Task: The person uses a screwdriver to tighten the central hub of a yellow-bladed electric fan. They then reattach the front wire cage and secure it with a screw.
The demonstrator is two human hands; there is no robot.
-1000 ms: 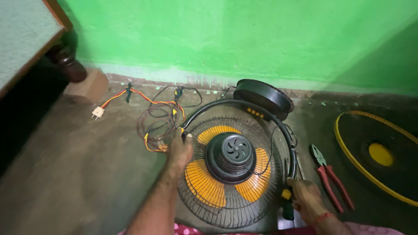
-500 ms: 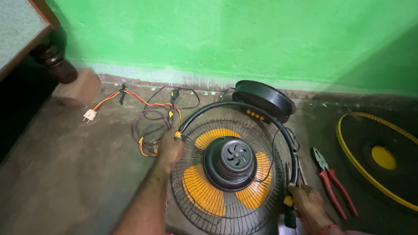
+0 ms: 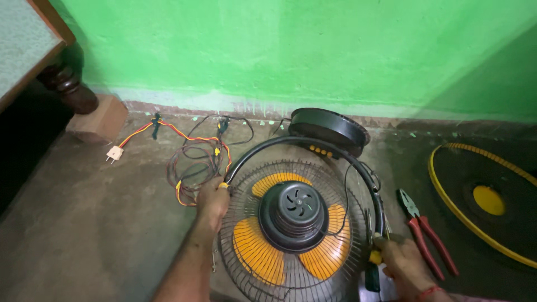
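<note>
A table fan lies on the floor with its wire guard (image 3: 246,184) facing up, orange blades (image 3: 254,249) and a black motor housing (image 3: 295,215) at the centre. My left hand (image 3: 212,202) grips the guard's left rim. My right hand (image 3: 404,263) holds the right rim beside a black-and-yellow screwdriver (image 3: 373,268). The fan's round black base (image 3: 327,128) rests toward the wall.
Red-handled pliers (image 3: 425,235) lie right of the fan. A yellow-rimmed front guard (image 3: 481,201) lies at far right. Tangled red, yellow and black wires (image 3: 193,162) with a white plug (image 3: 114,152) sit left. A brick (image 3: 98,120) and furniture leg (image 3: 70,84) stand at far left by the green wall.
The view has shifted so the fan sits lower and more central. My left hand stays on the left rim; my right hand has closed on the right rim.
</note>
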